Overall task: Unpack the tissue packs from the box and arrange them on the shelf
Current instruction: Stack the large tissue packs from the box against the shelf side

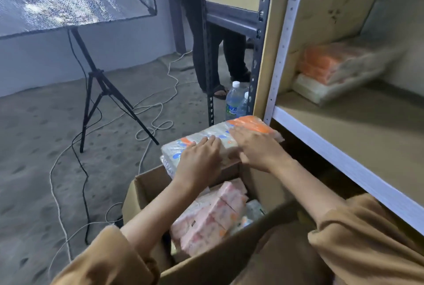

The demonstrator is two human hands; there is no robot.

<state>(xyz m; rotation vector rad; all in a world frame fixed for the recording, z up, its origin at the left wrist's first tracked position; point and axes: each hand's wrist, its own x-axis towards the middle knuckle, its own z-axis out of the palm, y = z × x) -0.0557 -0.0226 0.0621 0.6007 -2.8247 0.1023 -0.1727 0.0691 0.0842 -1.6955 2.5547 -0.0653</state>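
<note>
Over a concrete floor beside the shelf (344,124), a tissue pack (202,134) is lying across the cardboard box's (206,259) far rim, with its long axis running left to right and its orange end pointing toward the shelf. The left hand (198,162) and right hand (261,149) are pressing on its top with flat fingers. Pink packs (213,216) are sitting inside the box.

Box (206,259) left of shelf (344,138)
</note>
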